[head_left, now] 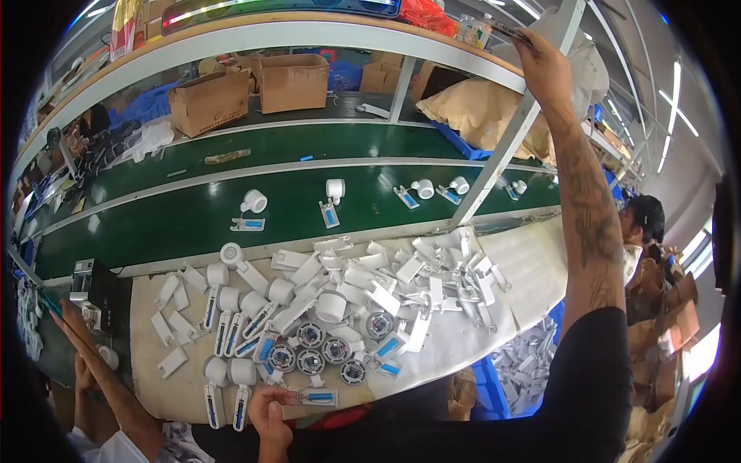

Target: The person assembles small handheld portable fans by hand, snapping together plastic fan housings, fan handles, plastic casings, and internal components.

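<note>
My left hand (270, 413) is at the near edge of the bench, its fingers curled at the end of a white handheld-fan handle (318, 397) with a blue battery inside. High at the right, my right hand (546, 71) is raised to the upper shelf. It pinches a thin dark flat object (509, 32), seen edge-on; its kind is unclear. Just beyond my left hand lie several round fan heads (310, 361) with their inner parts showing. White fan bodies with blue batteries (224, 332) stand in rows left of them.
Loose white plastic casings (378, 278) pile across the bench mat (455, 351). Fan units (253, 202) sit along the green conveyor (139, 220). A slanted metal post (494, 170) stands beside my right arm. Blue bin (492, 390) of parts is below right. A co-worker's arm (108, 378) reaches in at left.
</note>
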Demonstrator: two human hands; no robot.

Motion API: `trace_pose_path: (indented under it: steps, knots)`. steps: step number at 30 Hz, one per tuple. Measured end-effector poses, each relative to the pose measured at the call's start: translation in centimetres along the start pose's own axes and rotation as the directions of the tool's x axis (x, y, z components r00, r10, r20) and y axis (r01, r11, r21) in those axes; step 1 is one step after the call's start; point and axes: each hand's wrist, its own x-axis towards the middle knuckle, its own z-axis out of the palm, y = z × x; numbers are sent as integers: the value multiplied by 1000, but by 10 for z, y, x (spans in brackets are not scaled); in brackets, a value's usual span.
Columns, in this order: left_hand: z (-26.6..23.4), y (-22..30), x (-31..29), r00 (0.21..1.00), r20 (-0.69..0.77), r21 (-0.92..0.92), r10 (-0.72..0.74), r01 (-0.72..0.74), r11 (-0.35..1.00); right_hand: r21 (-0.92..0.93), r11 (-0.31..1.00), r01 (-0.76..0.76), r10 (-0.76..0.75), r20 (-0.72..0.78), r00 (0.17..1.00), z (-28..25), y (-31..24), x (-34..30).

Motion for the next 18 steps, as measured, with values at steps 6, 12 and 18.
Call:
trace_pose_path:
  steps: [6,12,18]
  knots:
    - [3,14,3,995,-86,187,54,-37,982,-135,990,52,-26,188,982,55,106,-11]
    - [-25,22,-1,987,-42,495,157,-116,861,-68,990,122,-102,248,963,70,131,-15]
    - [-60,45,4,867,-266,657,421,-156,737,96,995,-6,20,-148,989,142,-59,-135]
